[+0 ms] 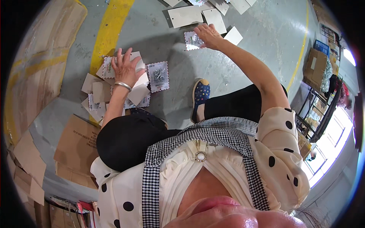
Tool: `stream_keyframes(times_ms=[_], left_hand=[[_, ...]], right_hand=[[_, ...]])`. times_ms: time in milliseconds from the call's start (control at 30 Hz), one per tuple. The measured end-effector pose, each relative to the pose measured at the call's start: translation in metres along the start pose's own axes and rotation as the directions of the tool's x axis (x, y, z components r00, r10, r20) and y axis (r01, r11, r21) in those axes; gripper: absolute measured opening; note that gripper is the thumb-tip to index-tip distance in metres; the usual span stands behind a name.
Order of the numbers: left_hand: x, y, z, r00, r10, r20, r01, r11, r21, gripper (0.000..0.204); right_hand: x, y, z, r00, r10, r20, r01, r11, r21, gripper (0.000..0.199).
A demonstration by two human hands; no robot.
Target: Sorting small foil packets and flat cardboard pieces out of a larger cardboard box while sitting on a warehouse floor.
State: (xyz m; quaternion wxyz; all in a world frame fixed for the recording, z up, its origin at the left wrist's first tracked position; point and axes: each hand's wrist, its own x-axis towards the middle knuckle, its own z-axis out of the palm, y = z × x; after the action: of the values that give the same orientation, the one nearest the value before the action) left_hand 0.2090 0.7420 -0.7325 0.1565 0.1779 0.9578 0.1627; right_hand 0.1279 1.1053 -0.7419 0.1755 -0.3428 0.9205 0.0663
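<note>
My left hand (126,71) lies with spread fingers on a loose pile of plain white cards (102,92) and printed cards on the floor, at my left. Just right of it, a printed card with a scalloped edge and shiny silvery pieces in clear plastic (158,77) lies flat. Farther off, my right hand (210,37) has its bent fingers closed on the right edge of a similar scalloped card pack (192,41) with clear plastic on its front. The thumb side is partly hidden.
More plain white cards (185,16) lie scattered on the floor beyond my right hand. A large flat cardboard piece (45,64) lies at the left, and an opened brown carton (78,146) beside my left knee. A loaded metal rack (317,106) stands at the right.
</note>
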Motion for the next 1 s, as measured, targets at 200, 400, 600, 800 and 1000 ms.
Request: stream_keyframes(times_ms=[200, 400, 600, 800, 1000], left_hand=[[-0.005, 0.0, -0.002, 0.999, 0.019, -0.036, -0.02, 0.999, -0.038, 0.058], [-0.013, -0.007, 0.003, 1.0, 0.002, 0.025, -0.003, 1.0, 0.031, 0.063], [-0.015, -0.007, 0.01, 1.0, 0.01, 0.002, -0.01, 1.0, 0.016, 0.062], [0.007, -0.012, -0.011, 0.998, 0.061, 0.014, -0.06, 0.997, -0.049, 0.056], [0.068, -0.006, -0.052, 0.977, 0.207, 0.043, -0.204, 0.977, -0.067, 0.047]], right_hand=[[0.004, -0.008, 0.0, 0.99, -0.124, 0.062, 0.126, 0.992, -0.027, 0.053], [0.054, 0.032, -0.026, 0.983, -0.016, -0.182, 0.068, 0.957, 0.283, 0.042], [0.098, 0.057, -0.032, 0.973, 0.179, 0.145, -0.184, 0.983, 0.023, 0.085], [0.106, 0.064, -0.038, 0.997, 0.021, 0.076, -0.038, 0.97, 0.24, 0.078], [0.082, 0.082, -0.011, 0.975, 0.038, 0.22, -0.123, 0.914, 0.386, 0.053]])
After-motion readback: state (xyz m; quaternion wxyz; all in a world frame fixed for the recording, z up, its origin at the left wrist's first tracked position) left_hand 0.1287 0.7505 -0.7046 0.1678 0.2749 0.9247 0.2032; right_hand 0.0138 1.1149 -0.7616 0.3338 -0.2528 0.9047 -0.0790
